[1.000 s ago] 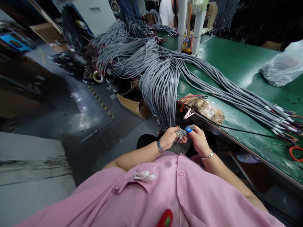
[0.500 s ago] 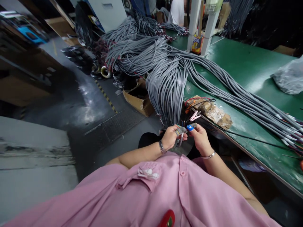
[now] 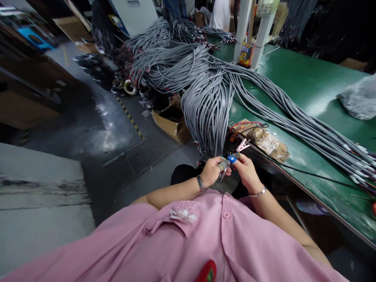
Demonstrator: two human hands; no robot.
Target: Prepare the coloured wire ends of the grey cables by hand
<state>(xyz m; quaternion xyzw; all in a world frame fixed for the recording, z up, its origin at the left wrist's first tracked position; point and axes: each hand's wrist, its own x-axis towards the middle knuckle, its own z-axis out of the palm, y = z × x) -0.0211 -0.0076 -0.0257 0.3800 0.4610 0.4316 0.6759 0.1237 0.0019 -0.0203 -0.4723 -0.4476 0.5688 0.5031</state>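
Your left hand (image 3: 210, 172) pinches coloured wires (image 3: 222, 158), mostly finger-hidden; right hand (image 3: 246, 170) off green surface's (image 3: 308, 84) near edge, can't tell its grip

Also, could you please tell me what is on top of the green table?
On the green table lie gray cables, a plastic bag and, near its edge, a brown plastic-wrapped bundle. The surface under the cables is covered; the bag's contents cannot be made out.

plastic bag (image 3: 360, 100) on green table (image 3: 308, 78) | blue stool (image 3: 44, 44) | open cardboard box (image 3: 169, 128)
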